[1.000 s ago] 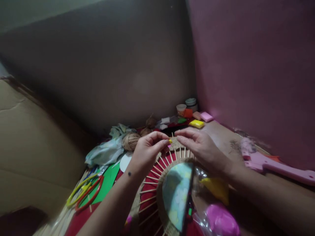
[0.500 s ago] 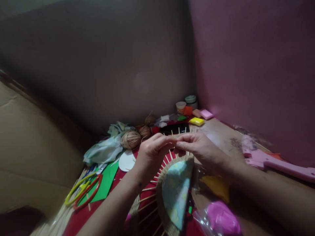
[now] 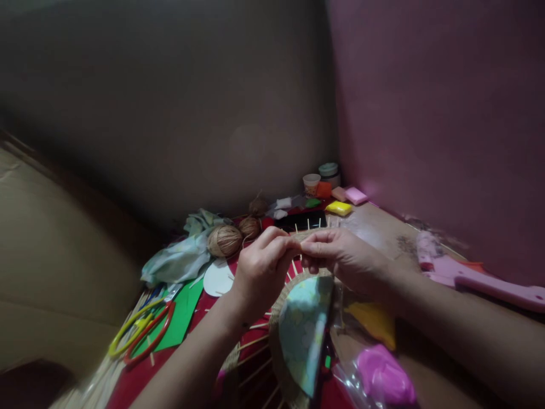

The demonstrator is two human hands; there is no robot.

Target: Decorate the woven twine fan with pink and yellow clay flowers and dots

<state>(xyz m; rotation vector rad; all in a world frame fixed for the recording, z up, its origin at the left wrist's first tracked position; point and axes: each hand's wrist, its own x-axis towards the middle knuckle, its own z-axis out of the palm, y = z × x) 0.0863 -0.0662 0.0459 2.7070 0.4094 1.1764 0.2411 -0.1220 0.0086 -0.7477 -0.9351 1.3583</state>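
Observation:
My left hand [image 3: 263, 262] and my right hand [image 3: 343, 257] meet fingertip to fingertip. Both are closed in a pinch, and whatever lies between the fingers is too small and covered to name. Just below them lies a half-round piece of pale blue-green patterned cloth [image 3: 301, 335] with a woven twine border [image 3: 276, 335]. Thin wooden sticks [image 3: 255, 343] fan out from that border over a red surface [image 3: 142, 372]. My wrists and forearms cover part of the fan of sticks.
Balls of brown twine [image 3: 224, 241] and bundled cloth [image 3: 176, 266] sit left. Nearer are red-handled scissors [image 3: 164, 341] on a green sheet [image 3: 185, 315]. A paper cup [image 3: 311, 184] and a yellow packet [image 3: 339, 208] stand behind. Pink clay [image 3: 385, 375] and a pink glue gun [image 3: 481, 278] lie right.
The pinched fingers have shifted slightly against each other, still touching. An orange speck seen between the fingertips before is now hidden. The whole view has moved a little.

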